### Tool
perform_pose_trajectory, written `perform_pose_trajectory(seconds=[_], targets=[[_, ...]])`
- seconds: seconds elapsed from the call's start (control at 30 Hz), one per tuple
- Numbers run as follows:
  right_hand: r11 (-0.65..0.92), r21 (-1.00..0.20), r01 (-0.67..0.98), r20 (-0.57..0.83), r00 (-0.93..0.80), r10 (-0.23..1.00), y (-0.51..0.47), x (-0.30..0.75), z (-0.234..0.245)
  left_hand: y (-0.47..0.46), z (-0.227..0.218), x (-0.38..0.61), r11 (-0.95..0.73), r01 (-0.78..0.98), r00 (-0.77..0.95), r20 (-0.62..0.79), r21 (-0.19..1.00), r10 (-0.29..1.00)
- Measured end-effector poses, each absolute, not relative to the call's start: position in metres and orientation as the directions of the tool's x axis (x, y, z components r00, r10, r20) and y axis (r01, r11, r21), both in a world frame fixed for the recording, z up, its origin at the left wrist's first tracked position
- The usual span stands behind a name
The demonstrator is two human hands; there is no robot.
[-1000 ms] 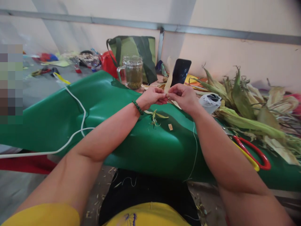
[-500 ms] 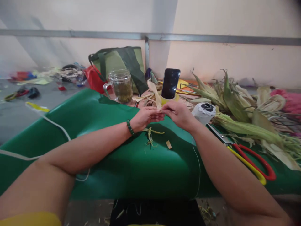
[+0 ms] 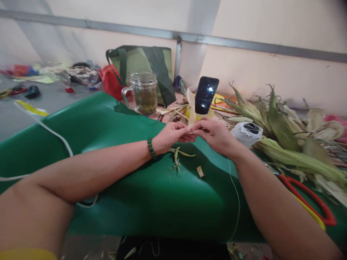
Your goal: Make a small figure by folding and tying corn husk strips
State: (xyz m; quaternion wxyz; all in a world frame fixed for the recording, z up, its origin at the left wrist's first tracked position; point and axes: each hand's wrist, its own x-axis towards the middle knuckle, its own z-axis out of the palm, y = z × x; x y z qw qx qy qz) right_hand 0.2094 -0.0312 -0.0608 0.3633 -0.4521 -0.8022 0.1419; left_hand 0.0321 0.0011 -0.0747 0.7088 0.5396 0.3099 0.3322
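Note:
Between my fingertips stands a pale strip of corn husk (image 3: 192, 110), its upper end curling upward. My left hand (image 3: 173, 137), with a green bead bracelet at the wrist, pinches its lower end. My right hand (image 3: 214, 134) pinches the same end from the other side, and the two hands meet there. Below them on the green mat (image 3: 151, 206) lie a small knotted bundle of husk fibres (image 3: 176, 159) and a short husk scrap (image 3: 200, 171). A thin white thread (image 3: 238, 202) runs down from beneath my right wrist.
Behind my hands are a phone (image 3: 206, 95) propped upright, a glass mug (image 3: 145, 95) holding liquid and a green bag (image 3: 135, 61). To the right are a spool of white thread (image 3: 247, 133), a heap of corn husks (image 3: 282, 126) and red-and-yellow-handled scissors (image 3: 311, 195). A white cord (image 3: 58, 135) crosses the mat's left side.
The view has tilted and shifted, so most things near my hands sit further right in it. My fingers keep pinching the husk strip, with only a slight change in the right fingers.

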Motion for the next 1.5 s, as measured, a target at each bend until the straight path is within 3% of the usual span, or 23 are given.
perform_pose_trajectory(seconds=[0.3,0.6,0.7,0.83,0.93,1.07,1.27,1.4,1.5], targets=[[0.349,-0.803,0.483,0.325,-0.136,0.936,-0.034,0.205,-0.060,-0.003,-0.071,0.030,0.112,-0.078,0.602,-0.042,0.991,0.797],[0.254,-0.806,0.535,0.262,-0.063,0.963,-0.040,0.194,-0.054,0.000,-0.074,0.027,-0.020,0.017,0.628,0.005,1.000,0.778],[0.202,-0.867,0.456,0.201,-0.051,0.978,-0.042,0.193,-0.051,-0.001,-0.070,0.027,-0.102,0.076,0.655,0.028,0.992,0.755],[0.013,-0.961,0.275,0.003,-0.035,0.999,-0.043,0.197,-0.048,-0.004,-0.066,0.027,-0.068,0.115,0.630,-0.020,0.991,0.776],[-0.040,-0.985,0.168,-0.046,-0.029,0.999,-0.041,0.200,-0.049,-0.006,-0.067,0.027,-0.097,0.084,0.625,0.023,0.992,0.780],[-0.026,-0.994,0.107,-0.028,-0.017,0.999,-0.040,0.197,-0.052,-0.003,-0.072,0.027,-0.099,-0.003,0.626,0.079,0.995,0.776],[0.023,-0.993,0.116,0.025,0.016,1.000,-0.042,0.193,-0.052,0.001,-0.072,0.026,0.018,-0.045,0.622,0.014,0.999,0.783],[0.199,-0.937,0.288,0.192,-0.053,0.980,-0.043,0.199,-0.051,-0.001,-0.067,0.027,0.086,-0.014,0.547,-0.064,0.996,0.835],[0.342,-0.813,0.471,0.312,-0.143,0.939,-0.045,0.201,-0.050,-0.004,-0.064,0.028,0.131,0.008,0.550,-0.114,0.991,0.828]])
